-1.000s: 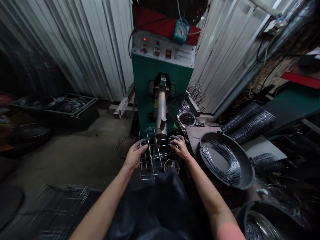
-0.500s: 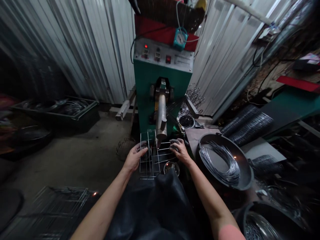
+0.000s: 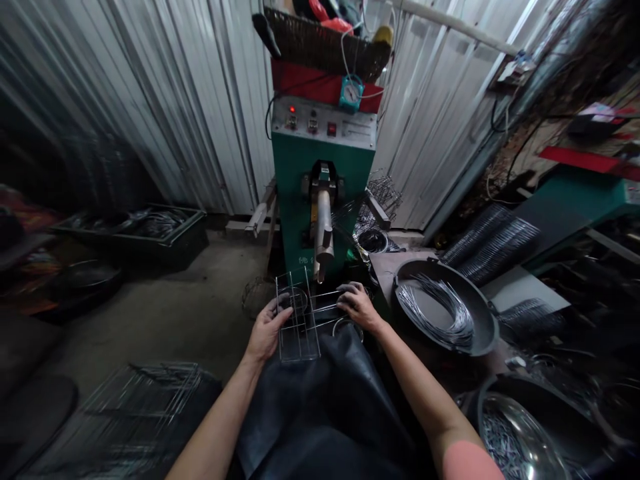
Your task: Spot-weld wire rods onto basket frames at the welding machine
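Observation:
A wire rack (image 3: 299, 339) of thin welded metal rods is held between my two hands above my lap. My left hand (image 3: 266, 328) grips its left side, thumb in front and the fingers behind the rods. At its right end, the bent fingers of my right hand (image 3: 358, 307) close on the horizontal rods. Just above and between my hands stands the metal electrode arm (image 3: 324, 230) of a green welding machine (image 3: 290, 180). A small gap shows between the arm's tip and the rack.
On the right, a wide pan (image 3: 487, 327) holds a coil of wire rings (image 3: 457, 320). Below it stands a steel bowl (image 3: 525, 427) of small metal pieces. Wire racks (image 3: 150, 393) are piled at lower left, and a green tray (image 3: 175, 233) of metal parts sits farther back.
The rack now sits lower relative to the electrode arm, with both hands still on it. My view has shifted slightly, showing more of the basket on top of the machine.

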### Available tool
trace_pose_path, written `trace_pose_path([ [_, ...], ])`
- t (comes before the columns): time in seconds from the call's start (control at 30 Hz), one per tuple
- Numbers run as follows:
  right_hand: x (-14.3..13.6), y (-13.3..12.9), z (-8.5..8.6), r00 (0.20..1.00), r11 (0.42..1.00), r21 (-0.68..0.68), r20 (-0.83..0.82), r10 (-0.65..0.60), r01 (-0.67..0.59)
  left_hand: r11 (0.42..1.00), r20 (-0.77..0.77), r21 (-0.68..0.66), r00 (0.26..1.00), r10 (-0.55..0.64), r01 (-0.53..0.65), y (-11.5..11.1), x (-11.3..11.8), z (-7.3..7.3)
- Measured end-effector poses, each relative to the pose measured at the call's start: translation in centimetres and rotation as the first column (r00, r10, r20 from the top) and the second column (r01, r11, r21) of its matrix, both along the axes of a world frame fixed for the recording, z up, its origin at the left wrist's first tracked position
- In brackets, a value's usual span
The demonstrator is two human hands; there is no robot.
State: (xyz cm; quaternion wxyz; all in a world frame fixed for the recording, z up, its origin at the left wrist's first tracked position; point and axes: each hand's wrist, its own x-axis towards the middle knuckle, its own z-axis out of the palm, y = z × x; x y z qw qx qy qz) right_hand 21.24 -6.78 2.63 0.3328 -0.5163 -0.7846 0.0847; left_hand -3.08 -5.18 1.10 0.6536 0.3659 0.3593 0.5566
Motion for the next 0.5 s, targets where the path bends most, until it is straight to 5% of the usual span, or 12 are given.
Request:
trace_pose_path([
  [0.23, 0.5, -3.4, 3.6, 0.974, 0.999, 0.045, -0.224, -0.017, 0.027, 0.997, -0.026, 0.001, 0.996, 0.083, -0.083, -2.7, -4.6, 1.3],
  [0.37, 1.5, -5.1, 4.6, 0.826, 0.999, -0.048, -0.561, -0.045, 0.022, 0.994, 0.031, -0.054, 0.995, 0.097, -0.095, -4.0, -8.0, 1.9],
  [0.5, 1.6, -7.1, 4.6, 0.69, 0.935, -0.217, -0.723, 0.04, -0.281, 0.989, 0.183, -0.131, 0.982, -0.04, 0.064, -5.0, -10.0, 0.9],
])
